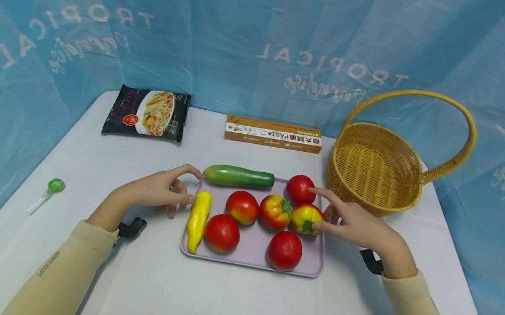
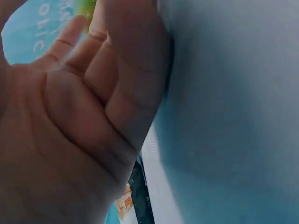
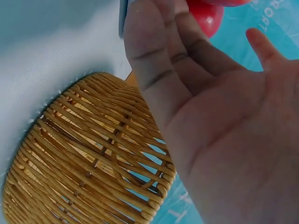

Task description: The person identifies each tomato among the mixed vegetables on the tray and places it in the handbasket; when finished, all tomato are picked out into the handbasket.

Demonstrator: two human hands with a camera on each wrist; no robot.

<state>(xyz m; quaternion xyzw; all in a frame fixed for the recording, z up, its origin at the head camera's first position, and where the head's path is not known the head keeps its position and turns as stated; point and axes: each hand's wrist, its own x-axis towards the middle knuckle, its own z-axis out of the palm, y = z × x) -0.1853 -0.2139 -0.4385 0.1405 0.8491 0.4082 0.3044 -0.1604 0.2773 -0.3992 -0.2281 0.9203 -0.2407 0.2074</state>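
A pale purple tray (image 1: 250, 259) lies on the table between the two hands. My left hand (image 1: 158, 187) is at its left rim, thumb tip right by a long yellow pepper (image 1: 197, 222), forefinger near a zucchini (image 1: 237, 177). At the right rim, my right hand (image 1: 352, 220) extends its forefinger over a red tomato (image 1: 300, 188), its thumb overlapping a yellow-red bell pepper (image 1: 304, 219). Another bell pepper (image 1: 272, 213) and more red tomatoes (image 1: 222, 233) share the tray. In the right wrist view, straight fingers (image 3: 149, 56) reach the tray's edge. The left fingertips are partly hidden in the left wrist view.
A yellow woven basket (image 1: 336, 183) with a tall handle stands behind the right hand. Along the back lie a pasta box (image 1: 273, 134) and a black noodle packet (image 1: 114, 119). A green lollipop (image 1: 56, 185) is at the left. Blue curtains (image 1: 251, 28) surround the table.
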